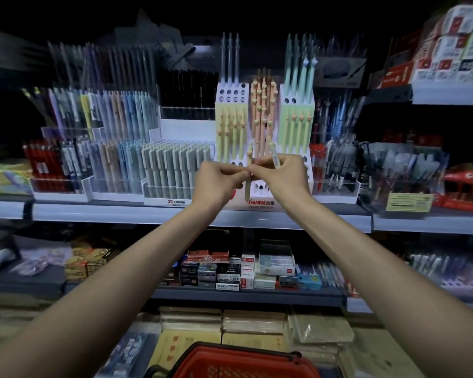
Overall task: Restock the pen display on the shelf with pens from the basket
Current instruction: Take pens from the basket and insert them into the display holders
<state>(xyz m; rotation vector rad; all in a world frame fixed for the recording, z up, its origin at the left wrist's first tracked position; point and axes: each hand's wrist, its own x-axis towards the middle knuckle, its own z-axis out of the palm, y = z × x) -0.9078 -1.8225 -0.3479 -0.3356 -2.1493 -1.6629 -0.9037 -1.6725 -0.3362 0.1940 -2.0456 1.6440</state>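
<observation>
Both my hands are raised in front of the pen display [243,90], a white tiered stand with round holes that sits on the grey shelf [120,214].

My left hand [219,181] pinches a yellow pen [247,188] between thumb and fingertips. The pen stands upright, with its lower end hanging before the bottom tier of the stand.

My right hand [281,175] is curled round a pale pen [275,159], which sticks up and tilts slightly left above the knuckles. Its fingertips meet my left fingertips at the yellow pen; I cannot tell whether they also grip it.

Yellow, orange and green pens fill the stand's middle tiers, and several holes are open.

The red basket [230,357] sits low at the bottom edge of the view, well apart from both hands. Its contents are not visible.
</observation>
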